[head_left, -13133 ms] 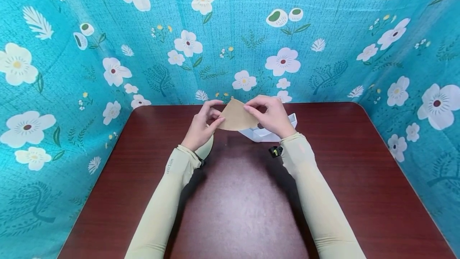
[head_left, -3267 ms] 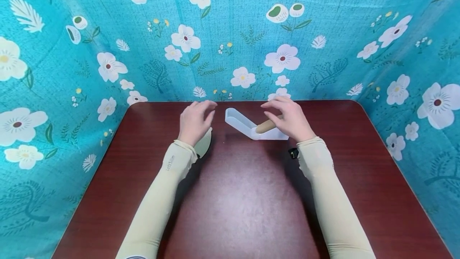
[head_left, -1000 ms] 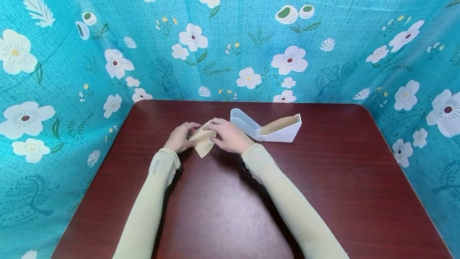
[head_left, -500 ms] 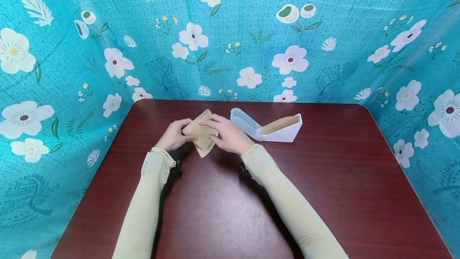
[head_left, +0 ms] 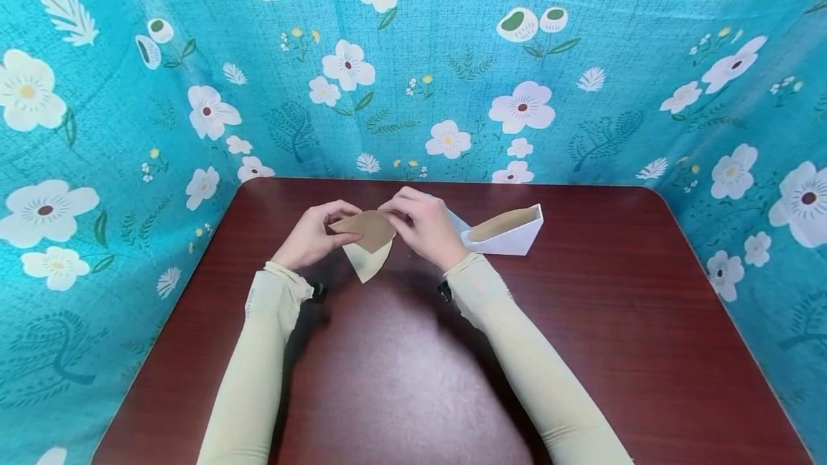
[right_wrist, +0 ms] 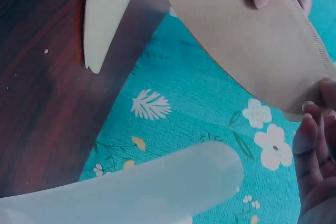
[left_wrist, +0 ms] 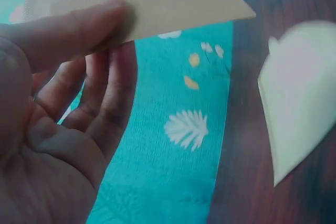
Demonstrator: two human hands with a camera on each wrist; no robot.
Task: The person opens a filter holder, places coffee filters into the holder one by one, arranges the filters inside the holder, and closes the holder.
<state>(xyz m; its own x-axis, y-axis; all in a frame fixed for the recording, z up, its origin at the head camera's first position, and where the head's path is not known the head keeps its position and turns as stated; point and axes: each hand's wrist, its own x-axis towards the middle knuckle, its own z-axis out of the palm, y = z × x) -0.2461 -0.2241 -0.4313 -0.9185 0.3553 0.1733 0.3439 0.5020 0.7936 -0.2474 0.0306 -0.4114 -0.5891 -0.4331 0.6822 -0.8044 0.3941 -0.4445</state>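
Between both hands a tan cone coffee filter is held up over the table, its crimped seam showing in the right wrist view. My left hand pinches one side of it, thumb on the near face. The fingertips of my right hand pinch its opposite corner, and in the right wrist view the thumb and fingers meet at the paper's edge. Paler filter paper lies on the table just below, partly hidden by the held filter in the head view.
Right of my hands stands a white wedge-shaped box with brown filters inside. Its translucent lid is swung up, mostly behind my right hand in the head view. A floral curtain hangs behind the dark red table.
Half a second ago the held filter was low, against the paper on the table; now it is raised and tilted above it. My right hand has shifted up and right to its far corner.
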